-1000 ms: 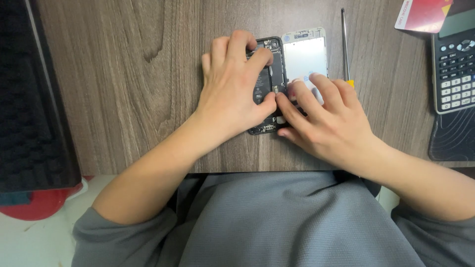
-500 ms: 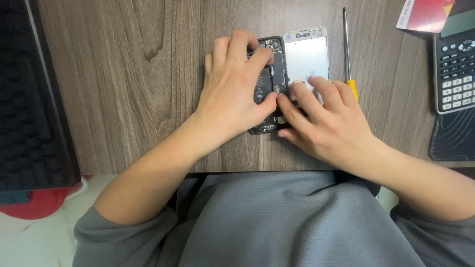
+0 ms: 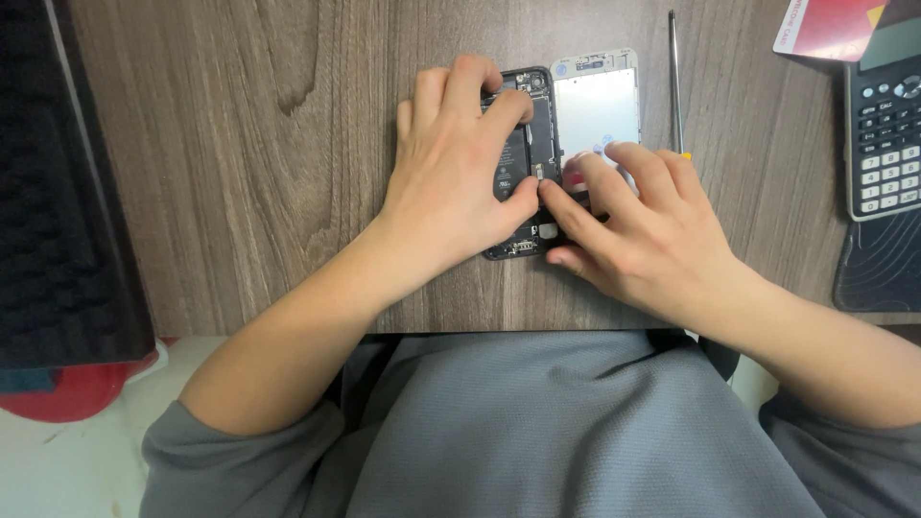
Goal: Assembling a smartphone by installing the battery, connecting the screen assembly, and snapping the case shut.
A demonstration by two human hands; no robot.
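Hands at work on an opened black smartphone body (image 3: 535, 163), lying flat on the brown wood-grain tabletop (image 3: 240, 163), near the far edge, directly ahead of the torso. Hinged open beside it, touching along the right edge: the white-framed screen panel (image 3: 595, 105), face down. Left hand (image 3: 451, 182) spread over the phone's left half, pressing it down, thumb tip meeting the right index near the middle of the exposed internals; fingers relaxed and flat, not clenched, gripping nothing. Right hand (image 3: 643, 230) resting over the lower part of the screen panel, index and thumb drawn toward a small point inside the body; whether something tiny is pinched there, cannot tell.

Judged by look: light, stiff, and fragile with the shell open; exposed parts and the joint between the two halves likely easy to damage. Best held by the outer frame edges, flat palm pressure only, no lifting of the screen panel on its own.

Just right of the panel, a thin metal screwdriver with yellow handle (image 3: 675, 82), lying straight. Further right, a dark scientific calculator (image 3: 885, 134), a red card (image 3: 825, 27) above it, a dark patterned mat (image 3: 878, 273) below. At left, a black textured case (image 3: 58, 192); beneath it something red (image 3: 77, 388) on a pale floor. Grey shirt across the lap.
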